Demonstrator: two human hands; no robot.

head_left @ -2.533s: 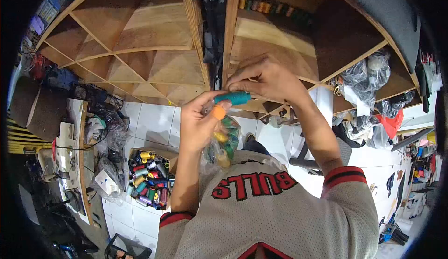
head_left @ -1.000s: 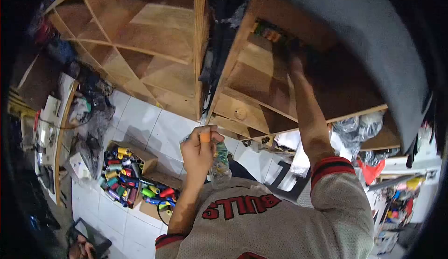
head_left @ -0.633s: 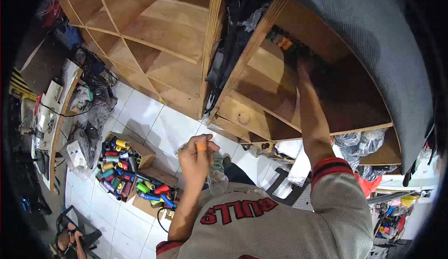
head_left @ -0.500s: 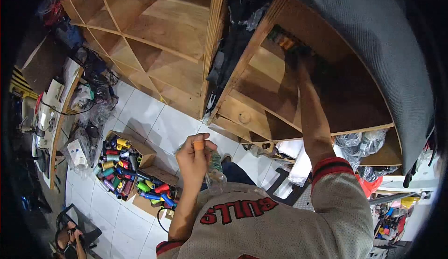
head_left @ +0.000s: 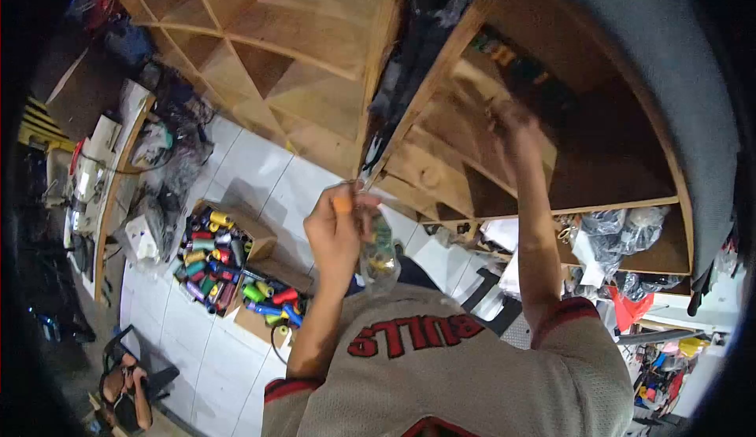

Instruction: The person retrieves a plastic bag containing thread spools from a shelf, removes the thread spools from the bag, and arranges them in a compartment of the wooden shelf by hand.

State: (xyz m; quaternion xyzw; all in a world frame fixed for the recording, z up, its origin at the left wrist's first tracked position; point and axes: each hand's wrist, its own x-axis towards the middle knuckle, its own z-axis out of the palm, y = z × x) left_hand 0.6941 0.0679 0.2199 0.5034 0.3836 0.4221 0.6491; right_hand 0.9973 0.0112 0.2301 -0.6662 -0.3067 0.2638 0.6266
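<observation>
My left hand is closed on the top of a clear plastic bag, which hangs below it in front of my shirt. Green and yellowish contents show through the plastic, too small to name. An orange band is around one finger of this hand. My right hand is inside an upper compartment of the wooden shelf, blurred by motion. Whether anything is between its fingers is unclear. Behind it, at the back of the compartment, lies a row of small green and orange items.
Open boxes on the tiled floor hold many coloured thread spools. Another wooden shelf unit stands to the left. Sewing machines and plastic bags line the far left. Another person's arms show at lower left.
My right hand has drawn back from the deep end of the compartment, uncovering the green and orange items. My left hand still grips the bag, which is now more in view.
</observation>
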